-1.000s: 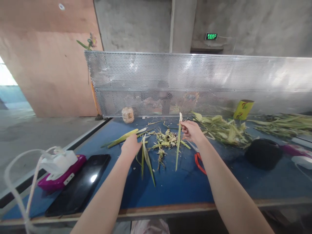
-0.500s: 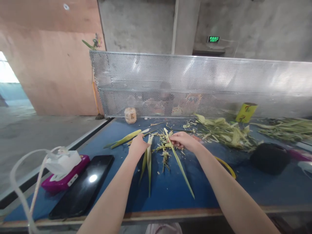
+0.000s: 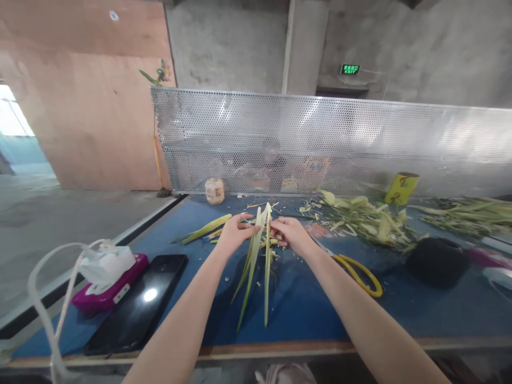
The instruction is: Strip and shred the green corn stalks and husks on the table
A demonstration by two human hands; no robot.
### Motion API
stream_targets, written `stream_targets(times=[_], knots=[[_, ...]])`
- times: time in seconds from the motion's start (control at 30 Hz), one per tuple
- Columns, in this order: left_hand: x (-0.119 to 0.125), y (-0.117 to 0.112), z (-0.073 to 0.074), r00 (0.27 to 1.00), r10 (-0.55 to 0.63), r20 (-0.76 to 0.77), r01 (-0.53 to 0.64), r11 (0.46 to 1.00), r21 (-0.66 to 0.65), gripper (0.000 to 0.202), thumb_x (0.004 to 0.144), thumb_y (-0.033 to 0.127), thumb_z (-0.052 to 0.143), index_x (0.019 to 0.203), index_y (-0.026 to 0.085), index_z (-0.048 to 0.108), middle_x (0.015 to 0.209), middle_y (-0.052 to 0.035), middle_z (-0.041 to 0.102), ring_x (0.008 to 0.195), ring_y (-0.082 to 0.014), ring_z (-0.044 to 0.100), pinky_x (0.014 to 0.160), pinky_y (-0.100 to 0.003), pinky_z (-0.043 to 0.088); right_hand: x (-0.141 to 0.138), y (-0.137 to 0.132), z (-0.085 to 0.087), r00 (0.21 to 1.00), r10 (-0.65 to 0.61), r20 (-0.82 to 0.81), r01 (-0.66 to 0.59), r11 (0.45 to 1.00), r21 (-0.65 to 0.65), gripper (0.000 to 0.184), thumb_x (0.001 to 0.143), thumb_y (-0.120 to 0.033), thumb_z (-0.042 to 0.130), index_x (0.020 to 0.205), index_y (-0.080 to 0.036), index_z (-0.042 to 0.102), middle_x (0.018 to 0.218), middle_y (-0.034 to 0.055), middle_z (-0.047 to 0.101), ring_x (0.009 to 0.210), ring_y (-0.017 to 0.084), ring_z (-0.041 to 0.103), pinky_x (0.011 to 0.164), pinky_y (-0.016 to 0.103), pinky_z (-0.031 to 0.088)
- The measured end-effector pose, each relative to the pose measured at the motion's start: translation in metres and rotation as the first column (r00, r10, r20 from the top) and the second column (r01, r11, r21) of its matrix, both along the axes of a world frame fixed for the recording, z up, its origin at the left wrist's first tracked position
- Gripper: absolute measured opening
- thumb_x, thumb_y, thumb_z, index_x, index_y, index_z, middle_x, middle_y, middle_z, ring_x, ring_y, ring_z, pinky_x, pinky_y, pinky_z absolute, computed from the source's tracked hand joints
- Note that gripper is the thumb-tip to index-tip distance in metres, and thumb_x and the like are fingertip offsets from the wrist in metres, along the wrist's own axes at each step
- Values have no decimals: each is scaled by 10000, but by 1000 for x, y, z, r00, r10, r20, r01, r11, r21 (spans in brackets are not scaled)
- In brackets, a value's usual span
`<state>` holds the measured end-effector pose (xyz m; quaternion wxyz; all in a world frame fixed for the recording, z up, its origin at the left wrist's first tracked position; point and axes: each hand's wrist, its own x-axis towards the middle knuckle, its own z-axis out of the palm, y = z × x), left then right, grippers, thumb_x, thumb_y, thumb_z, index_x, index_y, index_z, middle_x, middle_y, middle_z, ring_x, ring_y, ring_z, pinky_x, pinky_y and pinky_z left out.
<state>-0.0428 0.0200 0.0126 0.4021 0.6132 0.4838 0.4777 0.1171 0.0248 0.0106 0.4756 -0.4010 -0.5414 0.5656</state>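
Note:
My left hand (image 3: 239, 233) is closed, thumb against fingers, on long pale-green leaf strips (image 3: 253, 264) that look like corn husk. Their tips hang down toward the table's front. Opposite it, my right hand (image 3: 291, 234) pinches another narrow leaf strip (image 3: 267, 288), its whitish top end close to the top of the left bunch. Whether the two tops touch, I cannot tell. Beneath and behind the hands lie small yellowish plant scraps (image 3: 273, 242), partly hidden. Left of my left hand rest wider yellow-green leaves (image 3: 208, 229).
Yellow-handled scissors (image 3: 362, 277) lie beside my right forearm. Farther right are a leaf heap (image 3: 368, 216), a black round object (image 3: 437, 261) and a yellow can (image 3: 402, 189). At left sit a phone (image 3: 138, 304) and a purple power strip (image 3: 110, 288). A perforated metal screen (image 3: 248, 122) stands behind.
Both hands have come closer together. My right hand's strip has swung from slanting to nearly upright, beside the left hand's strips. More of the yellow scissor handles shows.

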Motion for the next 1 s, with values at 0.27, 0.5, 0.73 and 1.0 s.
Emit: stream_targets(times=[0.27,0.5,0.73,1.0], knots=[[7,-3,-1,997,-75,-21,76,996,48,544,566,374,682,1017,105,536,593,-4,593,446,-68,439,448,-201,333,-3,2,0,992,-108,70,111,993,-43,179,690,-213,500,526,-158,453,421,-36,497,300,46,396,276,168,326],[12,-7,0,989,-122,80,125,992,-36,565,540,367,709,1012,110,536,607,5,602,437,-55,448,461,-201,348,-4,-4,2,957,-187,221,180,982,49,199,667,-149,482,478,-170,420,317,-62,447,231,55,373,240,161,291],[14,-10,1,980,-121,156,136,987,-89,571,502,335,745,985,118,530,597,2,613,503,-91,531,480,-204,374,-6,-11,5,912,-278,302,223,953,204,177,639,-171,532,497,-181,427,307,-84,426,233,60,379,234,157,299],[12,-6,-1,959,-157,236,192,972,-132,555,528,269,739,1017,129,516,723,-40,636,576,-94,552,504,-204,390,-6,-16,11,923,-275,269,212,947,241,205,652,-275,574,544,-187,424,353,-63,471,273,86,447,275,196,399]])
